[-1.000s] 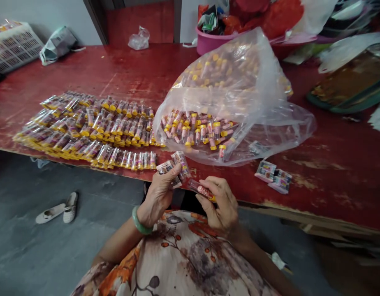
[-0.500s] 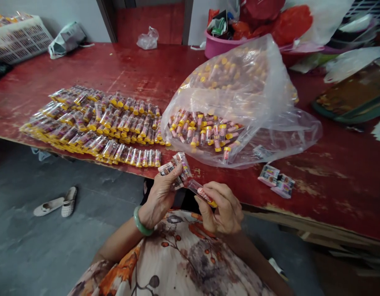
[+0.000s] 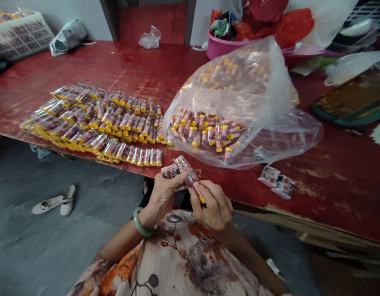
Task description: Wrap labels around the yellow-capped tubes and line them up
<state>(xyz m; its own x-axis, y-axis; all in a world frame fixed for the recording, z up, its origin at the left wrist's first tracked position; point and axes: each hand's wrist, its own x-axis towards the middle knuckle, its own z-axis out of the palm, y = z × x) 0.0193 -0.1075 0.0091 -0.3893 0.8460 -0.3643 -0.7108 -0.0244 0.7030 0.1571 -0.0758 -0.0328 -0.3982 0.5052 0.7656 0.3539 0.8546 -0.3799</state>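
Note:
My left hand point(image 3: 161, 194) is closed on a small stack of printed wrappers point(image 3: 169, 172), with its thumb pressed on top. One clear printed wrapper point(image 3: 184, 164) sticks out past that thumb. My right hand point(image 3: 213, 207) pinches a small clear tube point(image 3: 196, 188) with a yellow cap and pink-red contents. The tube's far end meets the wrapper's near end; whether it is inside cannot be made out. Both hands are just off the table's front edge. Beyond them, rows of wrapped yellow-capped tubes point(image 3: 116, 119) lie on the left.
A large clear plastic bag point(image 3: 267, 102) full of loose tubes point(image 3: 208, 131) lies open on the red table point(image 3: 116, 65). More printed wrappers point(image 3: 276, 181) rest to the right. A pink basin point(image 3: 222, 46) stands behind, a white basket point(image 3: 23, 37) far left. Shoes point(image 3: 57, 201) are on the floor.
My right hand has moved left and brought the tube up against the wrapper in my left hand. The two were apart before. My left hand has hardly moved.

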